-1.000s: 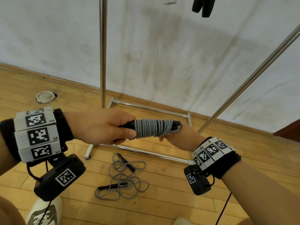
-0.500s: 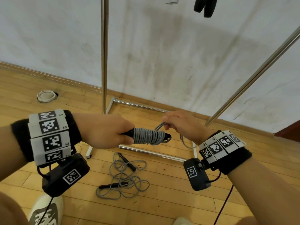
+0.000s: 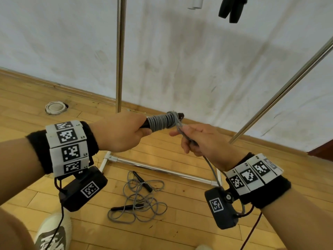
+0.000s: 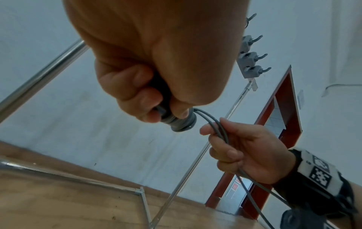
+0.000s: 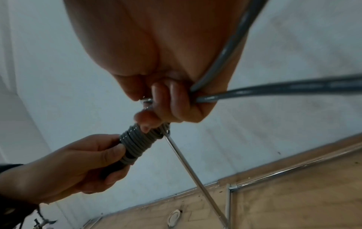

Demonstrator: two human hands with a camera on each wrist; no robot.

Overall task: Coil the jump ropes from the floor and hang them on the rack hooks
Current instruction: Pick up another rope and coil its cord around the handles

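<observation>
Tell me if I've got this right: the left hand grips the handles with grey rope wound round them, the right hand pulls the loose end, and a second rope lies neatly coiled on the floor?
Not quite. The second rope lies in a loose tangle on the floor, not coiled, as the head view shows. The rest holds.

Grey rope [image 3: 163, 121] coiled on black handles [image 3: 180, 116]; black-white checkered wristbands [image 3: 69, 147]; tan wood floor [image 3: 180, 222].
</observation>
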